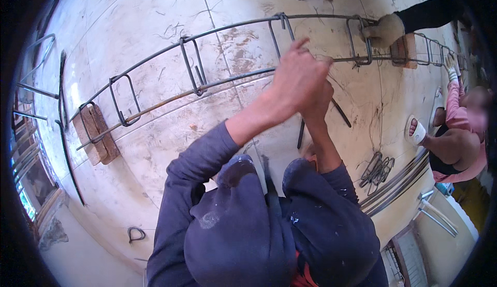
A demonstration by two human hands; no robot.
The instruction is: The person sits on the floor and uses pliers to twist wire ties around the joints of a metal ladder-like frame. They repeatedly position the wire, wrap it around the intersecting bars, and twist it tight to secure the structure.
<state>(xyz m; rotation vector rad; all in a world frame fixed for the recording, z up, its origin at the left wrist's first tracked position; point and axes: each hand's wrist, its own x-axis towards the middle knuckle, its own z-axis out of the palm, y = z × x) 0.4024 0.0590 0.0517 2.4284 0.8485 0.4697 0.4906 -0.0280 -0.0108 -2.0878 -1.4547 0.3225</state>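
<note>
A long, narrow rebar cage [164, 99] lies across in front of me, with square stirrups [192, 67] along its bars. Over the near bar, my left hand [300, 74] is closed, one finger raised, on something I cannot make out. Just below and partly behind it, my right hand [318, 103] is closed too, its fingers mostly hidden. Two dark, spread handles, like those of pincers [340, 113], stick out on either side of the right hand; their jaws are hidden. A co-worker's gloved hand [385, 30] touches a stirrup to the right of my hands.
Bricks [96, 134] prop the cage's left end; another brick [405, 51] sits under it at right. A person in pink [458, 131] squats at right. Loose stirrups [377, 172] and long bars [401, 186] lie at lower right. Thin wire scraps litter the tiles.
</note>
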